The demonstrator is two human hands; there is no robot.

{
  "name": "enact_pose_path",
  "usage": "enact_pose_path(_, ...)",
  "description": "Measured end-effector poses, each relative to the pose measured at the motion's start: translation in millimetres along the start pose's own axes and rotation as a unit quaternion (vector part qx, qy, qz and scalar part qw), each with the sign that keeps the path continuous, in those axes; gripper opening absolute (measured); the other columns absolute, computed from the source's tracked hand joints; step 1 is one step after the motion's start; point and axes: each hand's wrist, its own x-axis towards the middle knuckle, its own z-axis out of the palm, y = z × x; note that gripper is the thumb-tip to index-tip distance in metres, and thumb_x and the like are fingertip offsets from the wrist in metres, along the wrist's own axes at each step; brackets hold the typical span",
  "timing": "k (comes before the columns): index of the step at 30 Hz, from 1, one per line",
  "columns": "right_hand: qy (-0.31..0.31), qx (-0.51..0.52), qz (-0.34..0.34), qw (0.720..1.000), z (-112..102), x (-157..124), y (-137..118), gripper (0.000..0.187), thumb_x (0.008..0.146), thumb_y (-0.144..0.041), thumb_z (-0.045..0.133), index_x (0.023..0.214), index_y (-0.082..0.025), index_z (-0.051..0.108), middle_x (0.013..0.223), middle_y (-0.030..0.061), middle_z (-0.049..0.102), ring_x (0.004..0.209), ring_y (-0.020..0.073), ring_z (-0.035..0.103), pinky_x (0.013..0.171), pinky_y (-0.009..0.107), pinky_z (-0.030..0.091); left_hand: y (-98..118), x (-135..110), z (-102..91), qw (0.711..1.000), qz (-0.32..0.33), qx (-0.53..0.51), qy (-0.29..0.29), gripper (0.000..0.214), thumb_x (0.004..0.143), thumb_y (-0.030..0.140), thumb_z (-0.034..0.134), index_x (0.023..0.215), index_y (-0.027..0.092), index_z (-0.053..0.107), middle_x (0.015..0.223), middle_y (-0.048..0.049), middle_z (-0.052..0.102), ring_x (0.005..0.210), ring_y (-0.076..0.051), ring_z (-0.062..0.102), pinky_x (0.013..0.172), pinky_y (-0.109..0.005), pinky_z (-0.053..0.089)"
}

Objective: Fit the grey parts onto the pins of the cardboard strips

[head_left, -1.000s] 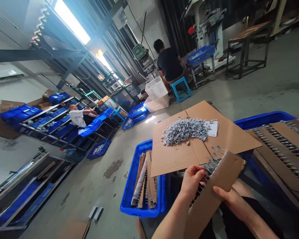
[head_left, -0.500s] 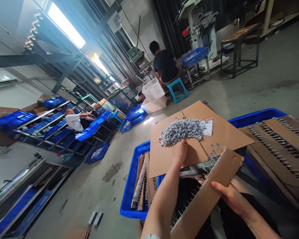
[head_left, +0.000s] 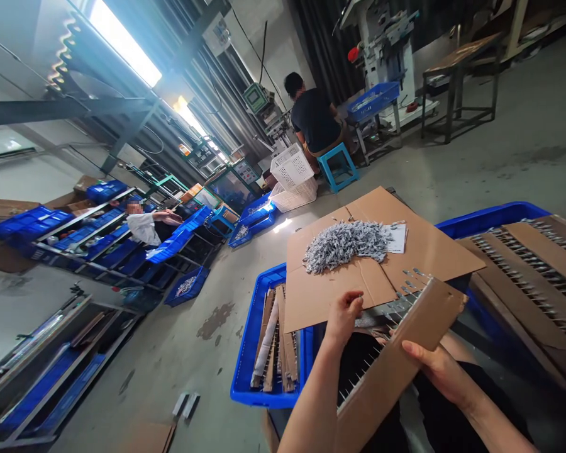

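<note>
My right hand [head_left: 436, 368] grips the lower edge of a long cardboard strip [head_left: 400, 365] that has a row of small metal parts stuck along its upper edge. My left hand [head_left: 343, 314] hovers at that row with the fingers pinched together; what they hold is too small to make out. Just beyond lies a flat cardboard sheet [head_left: 419, 245] with a heap of small grey metal parts [head_left: 345, 242] and a white slip of paper [head_left: 397, 236] on it.
A blue crate [head_left: 255, 352] of used cardboard strips sits at lower left. Another blue crate [head_left: 493, 217] on the right holds strips loaded with parts. A person sits on a blue stool [head_left: 338, 167] with their back to me, and a second person works at blue-bin racks [head_left: 75, 236] on the left.
My left hand reached out to the heap of grey parts half a second ago and has come back to the row of parts on the strip. The strip stayed in my right hand.
</note>
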Motion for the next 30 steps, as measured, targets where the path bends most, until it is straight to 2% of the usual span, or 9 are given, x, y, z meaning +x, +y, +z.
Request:
enact_pose_path(2, 0.018, -0.007, -0.003, 1.0, -0.4, -0.2, 1.8, 0.035, 0.077, -0.04, 0.071, 0.104, -0.019, 0.073, 0.105, 0.0101, 0.077, 0.107, 0.0376, 0.064, 0.099, 0.053, 0.044, 2.5, -20.0, 6.9, 0.977, -0.058, -0.202, -0.023, 0.027, 0.076, 0.038, 0.067, 0.09, 0.015, 0.067, 0.068, -0.0013, 0.062, 0.06, -0.013, 0.057, 0.062, -0.025, 0.047)
enact_pose_path(4, 0.027, -0.011, -0.002, 1.0, 0.0, -0.8, 1.7, 0.037, 0.075, -0.041, 0.072, 0.104, -0.019, 0.073, 0.105, 0.0103, 0.077, 0.108, 0.0379, 0.064, 0.099, 0.053, 0.044, 4.7, -36.0, 14.9, 0.919, -0.12, -0.374, -0.038, 0.039, 0.061, 0.042, 0.08, 0.083, 0.013, 0.066, 0.066, -0.0012, 0.063, 0.06, -0.012, 0.059, 0.061, -0.023, 0.048)
enact_pose_path(6, 0.035, -0.009, 0.004, 0.999, 1.5, -1.7, -0.3, 0.037, 0.073, -0.042, 0.073, 0.103, -0.019, 0.073, 0.105, 0.0107, 0.077, 0.107, 0.0383, 0.064, 0.099, 0.054, 0.044, 5.5, -45.8, 22.2, 0.883, -0.157, -0.44, -0.044, 0.043, 0.052, 0.039, 0.086, 0.079, 0.013, 0.065, 0.067, -0.0029, 0.066, 0.062, -0.012, 0.062, 0.063, -0.022, 0.049)
enact_pose_path(8, 0.056, -0.007, 0.006, 0.998, 4.1, -2.8, -3.2, 0.037, 0.07, -0.042, 0.076, 0.098, -0.019, 0.074, 0.102, 0.0106, 0.078, 0.106, 0.0393, 0.064, 0.098, 0.055, 0.044, 4.1, -50.0, 27.6, 0.869, -0.17, -0.462, -0.049, 0.042, 0.052, 0.035, 0.087, 0.079, 0.012, 0.065, 0.068, -0.0049, 0.068, 0.064, -0.013, 0.064, 0.064, -0.022, 0.05)
enact_pose_path(12, 0.098, -0.013, -0.002, 0.995, 9.9, -5.2, -8.5, 0.038, 0.064, -0.044, 0.079, 0.094, -0.02, 0.074, 0.098, 0.0103, 0.079, 0.102, 0.0401, 0.066, 0.095, 0.057, 0.045, -2.2, -50.4, 31.7, 0.862, -0.171, -0.475, -0.046, 0.038, 0.057, 0.031, 0.085, 0.081, 0.011, 0.064, 0.068, -0.0058, 0.069, 0.064, -0.014, 0.066, 0.064, -0.022, 0.05)
enact_pose_path(18, 0.078, -0.01, 0.009, 0.997, 14.3, -9.7, -14.3, 0.038, 0.066, -0.043, 0.078, 0.094, -0.018, 0.074, 0.099, 0.0111, 0.078, 0.103, 0.04, 0.065, 0.095, 0.055, 0.046, -3.8, -49.5, 33.2, 0.859, -0.172, -0.48, -0.043, 0.038, 0.058, 0.032, 0.085, 0.082, 0.011, 0.064, 0.068, -0.0057, 0.069, 0.064, -0.014, 0.066, 0.066, -0.024, 0.05)
enact_pose_path(22, 0.092, -0.012, 0.001, 0.996, 16.0, -10.9, -16.4, 0.037, 0.064, -0.043, 0.08, 0.091, -0.02, 0.074, 0.096, 0.0096, 0.079, 0.102, 0.0395, 0.065, 0.095, 0.055, 0.046, -2.8, -49.2, 35.0, 0.86, -0.171, -0.479, -0.046, 0.037, 0.058, 0.031, 0.086, 0.082, 0.012, 0.065, 0.069, -0.0048, 0.069, 0.065, -0.014, 0.066, 0.065, -0.023, 0.05)
enact_pose_path(25, 0.102, -0.015, 0.003, 0.995, 16.8, -10.8, -16.3, 0.039, 0.061, -0.044, 0.081, 0.091, -0.02, 0.074, 0.093, 0.0096, 0.079, 0.099, 0.0394, 0.066, 0.094, 0.055, 0.047, -1.8, -49.2, 35.0, 0.864, -0.173, -0.47, -0.054, 0.038, 0.057, 0.033, 0.086, 0.082, 0.012, 0.065, 0.068, -0.0042, 0.069, 0.064, -0.013, 0.064, 0.065, -0.023, 0.048)
enact_pose_path(30, 0.082, -0.014, 0.007, 0.997, 18.4, -11.7, -17.5, 0.039, 0.063, -0.044, 0.079, 0.092, -0.02, 0.074, 0.095, 0.0093, 0.079, 0.1, 0.0383, 0.066, 0.093, 0.053, 0.048, 2.2, -50.0, 33.8, 0.875, -0.175, -0.446, -0.07, 0.039, 0.056, 0.037, 0.085, 0.079, 0.013, 0.064, 0.065, -0.0025, 0.066, 0.06, -0.012, 0.061, 0.062, -0.022, 0.045)
